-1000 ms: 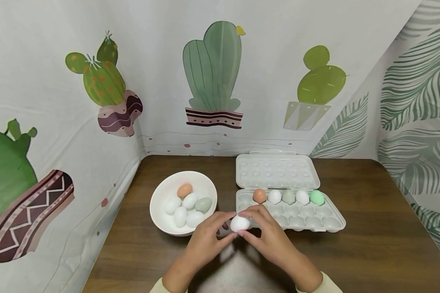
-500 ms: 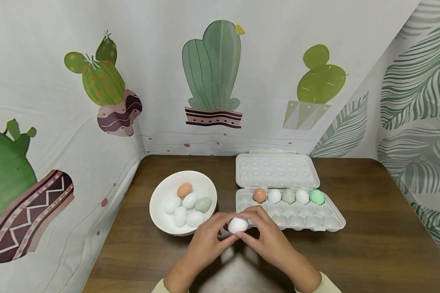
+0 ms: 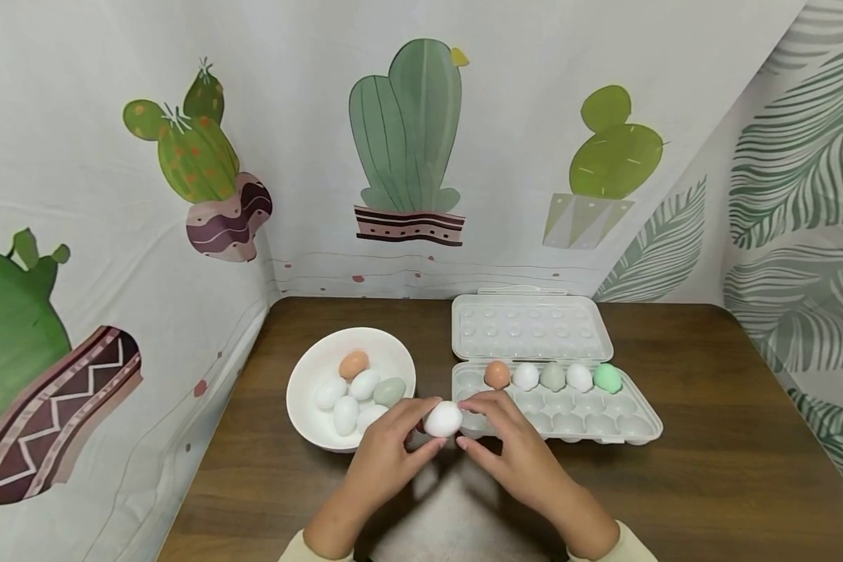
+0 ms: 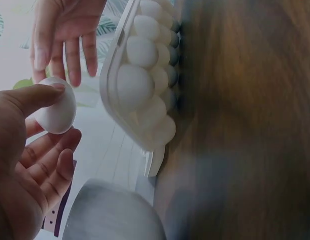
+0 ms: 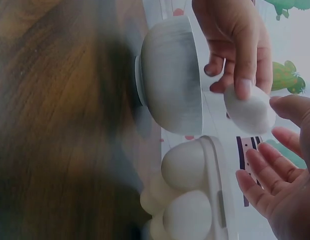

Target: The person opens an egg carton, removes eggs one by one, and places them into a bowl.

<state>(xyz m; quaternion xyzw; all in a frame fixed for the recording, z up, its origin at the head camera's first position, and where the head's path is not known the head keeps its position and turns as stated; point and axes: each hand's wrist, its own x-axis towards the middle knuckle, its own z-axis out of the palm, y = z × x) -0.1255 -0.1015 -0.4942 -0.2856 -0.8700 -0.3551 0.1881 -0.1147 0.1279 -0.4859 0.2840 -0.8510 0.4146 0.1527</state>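
Observation:
My left hand pinches a white egg between thumb and fingers, just above the table between the bowl and the carton. In the left wrist view the egg sits under my thumb. My right hand hovers just right of the egg with relaxed fingers, not touching it. The right wrist view shows the egg a small gap away from my open right palm. A white bowl on the left holds several eggs. The open egg carton on the right has several eggs in its back row.
The carton's lid lies flat behind it, toward the cactus-print cloth wall. Cloth also hangs along the table's left and right sides. Bare brown tabletop stretches to the right and front of the carton.
Both hands held the egg before. Now my right hand has let go, and my left hand has carried the egg slightly left and up, toward the bowl.

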